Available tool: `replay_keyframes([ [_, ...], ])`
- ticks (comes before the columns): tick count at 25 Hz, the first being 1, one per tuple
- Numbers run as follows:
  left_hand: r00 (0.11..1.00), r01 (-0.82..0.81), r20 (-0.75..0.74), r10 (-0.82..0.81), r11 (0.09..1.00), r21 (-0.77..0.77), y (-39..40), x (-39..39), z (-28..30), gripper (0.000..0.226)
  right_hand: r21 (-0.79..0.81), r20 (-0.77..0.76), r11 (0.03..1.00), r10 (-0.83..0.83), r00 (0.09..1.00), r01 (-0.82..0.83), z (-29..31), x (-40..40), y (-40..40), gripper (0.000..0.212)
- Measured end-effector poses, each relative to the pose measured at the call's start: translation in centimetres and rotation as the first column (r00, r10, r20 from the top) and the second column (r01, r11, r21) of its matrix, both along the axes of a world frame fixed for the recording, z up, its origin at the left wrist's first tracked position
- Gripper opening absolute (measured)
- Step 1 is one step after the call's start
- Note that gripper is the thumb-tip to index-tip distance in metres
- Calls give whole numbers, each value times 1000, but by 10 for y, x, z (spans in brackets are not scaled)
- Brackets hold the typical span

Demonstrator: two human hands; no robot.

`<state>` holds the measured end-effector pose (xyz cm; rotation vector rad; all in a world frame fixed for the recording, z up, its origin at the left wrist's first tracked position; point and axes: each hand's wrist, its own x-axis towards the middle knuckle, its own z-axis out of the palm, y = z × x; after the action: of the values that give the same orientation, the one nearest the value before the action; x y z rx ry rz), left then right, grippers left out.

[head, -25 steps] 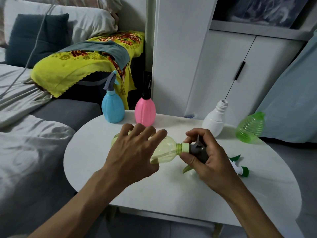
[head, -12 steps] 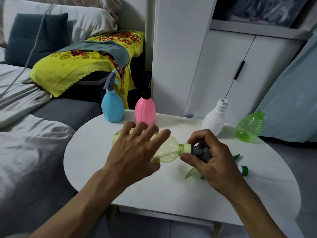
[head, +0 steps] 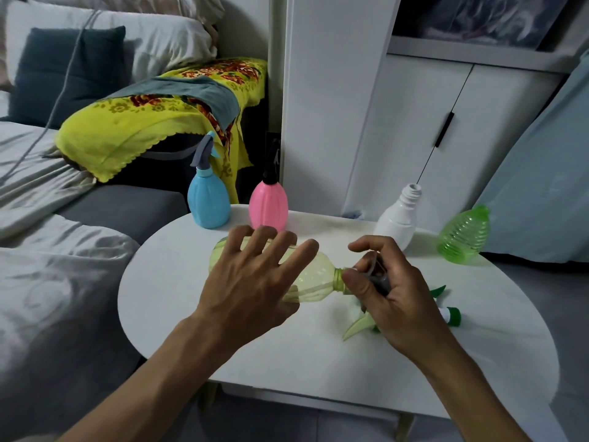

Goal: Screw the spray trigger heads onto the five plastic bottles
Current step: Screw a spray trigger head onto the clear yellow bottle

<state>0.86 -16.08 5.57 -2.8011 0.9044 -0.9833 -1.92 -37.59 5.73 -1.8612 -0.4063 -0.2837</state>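
— What's in your hands?

— My left hand (head: 251, 282) lies with fingers spread over a translucent yellow-green bottle (head: 310, 277), held sideways above the white oval table (head: 197, 327). It looks empty. My right hand (head: 390, 291) pinches the grey trigger head (head: 381, 279) at its neck.

— And the others?

— The ribbed blue bottle (head: 208, 202) and pink bottle (head: 268, 205) stand capped. The smooth white bottle (head: 398, 218) stands open; the ridged green bottle (head: 463, 234) tilts beside it. A loose green trigger head (head: 451, 315) lies by my wrist.
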Motion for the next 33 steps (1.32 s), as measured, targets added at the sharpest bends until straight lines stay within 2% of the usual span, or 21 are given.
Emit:
replay_keyframes([
  [5, 1000, -22, 14, 22, 1000, -7, -4, 0, -2, 80, -61, -13, 998, -20, 1000, 19, -1, -1, -1, 42],
  [8, 1000, -19, 18, 19, 1000, 5, -6, 0, -4, 81, -75, -35, 996, -61, 998, 58, 0, 0, -1, 41],
  [13, 999, -20, 32, 21, 1000, -10, -6, 1, -5, 80, -18, -79, 1000, -20, 997, 18, -1, 1, -4, 40],
  [16, 999, -19, 31, 19, 1000, -3, -8, -1, -6, 79, -91, -72, 994, -71, 995, 64, 2, 1, -4, 35],
  [19, 999, -28, 20, 28, 1000, -8, -8, -1, -4, 79, -50, -95, 998, -36, 995, 31, 0, 0, -5, 42],
  [23, 1000, -25, 6, 25, 1000, -3, -9, -2, -4, 81, -71, -80, 996, -50, 996, 44, 0, 0, -5, 33],
  [27, 999, -27, 18, 27, 1000, -16, -7, -1, -5, 82, -34, -101, 999, -27, 995, 24, -1, 0, -4, 45],
  [31, 1000, -7, -21, 7, 1000, -18, -9, -3, -8, 84, -33, -142, 999, -22, 990, 17, 2, -1, -6, 38],
  [33, 992, 43, -114, -51, 996, -73, -8, -3, -6, 77, 5, -224, 1000, -28, 974, 30, 4, -1, -8, 26],
])
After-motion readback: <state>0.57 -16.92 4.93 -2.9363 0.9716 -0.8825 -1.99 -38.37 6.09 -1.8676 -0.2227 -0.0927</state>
